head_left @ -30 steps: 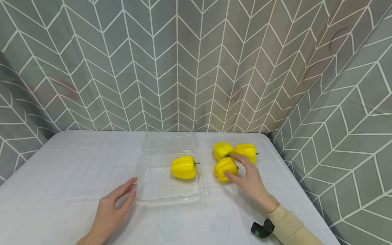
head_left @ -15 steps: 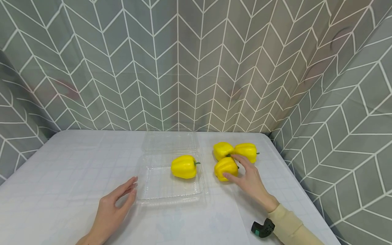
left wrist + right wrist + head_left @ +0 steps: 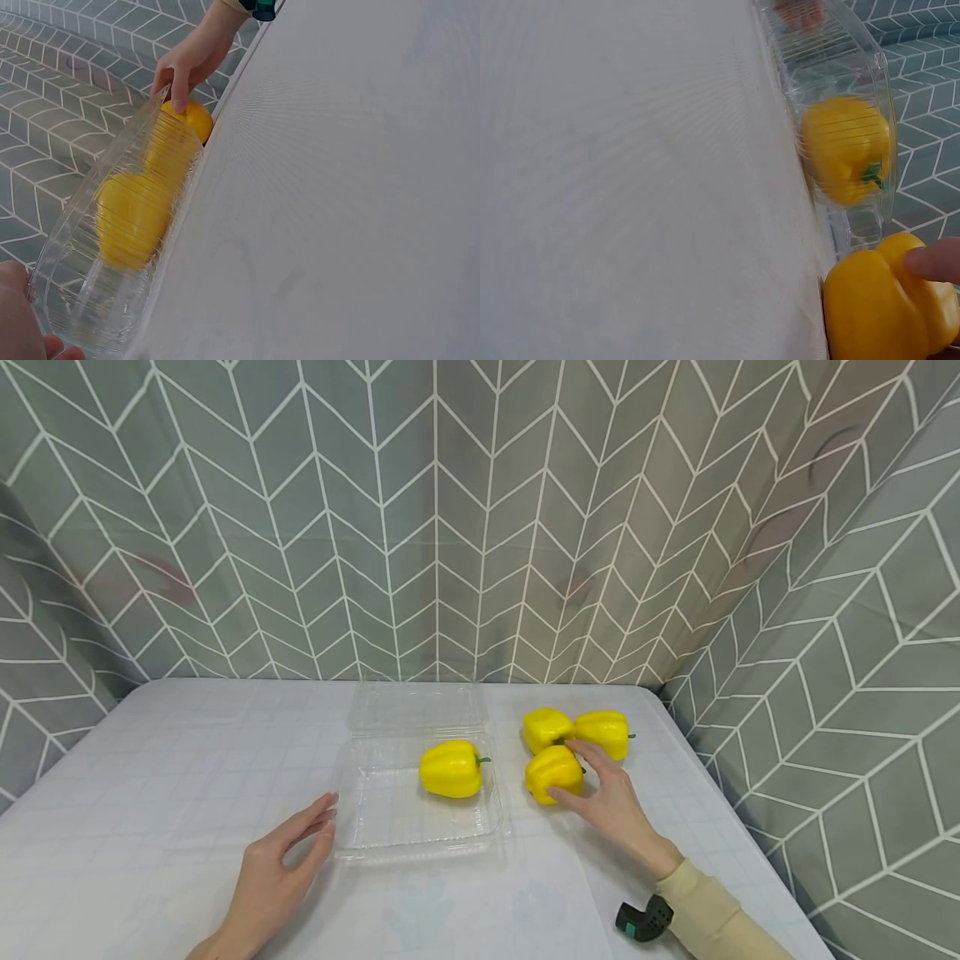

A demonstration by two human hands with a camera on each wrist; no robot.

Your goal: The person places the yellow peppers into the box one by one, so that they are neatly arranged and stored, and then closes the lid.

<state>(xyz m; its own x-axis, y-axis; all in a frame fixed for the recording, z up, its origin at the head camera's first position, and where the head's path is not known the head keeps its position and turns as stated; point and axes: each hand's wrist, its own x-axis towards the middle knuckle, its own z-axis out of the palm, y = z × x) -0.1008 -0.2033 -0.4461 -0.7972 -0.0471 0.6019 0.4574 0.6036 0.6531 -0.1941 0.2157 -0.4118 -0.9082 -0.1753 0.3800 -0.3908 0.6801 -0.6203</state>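
Observation:
A yellow bell pepper lies inside a clear plastic clamshell box, its green stem pointing right. My left hand is at the box's left side, fairly straight fingertips right at the edge. To the right of the box, my right hand holds another yellow bell pepper between thumb and fingers. In the right wrist view, a fingertip presses on this pepper. Just behind it are two more yellow bell peppers, one to the left and one to the right.
The box's lid is folded back, flat towards the far edge of the table. A pale cloth covers the table. A black device sits by the right wrist. Patterned grey curtains hang behind and along the right side.

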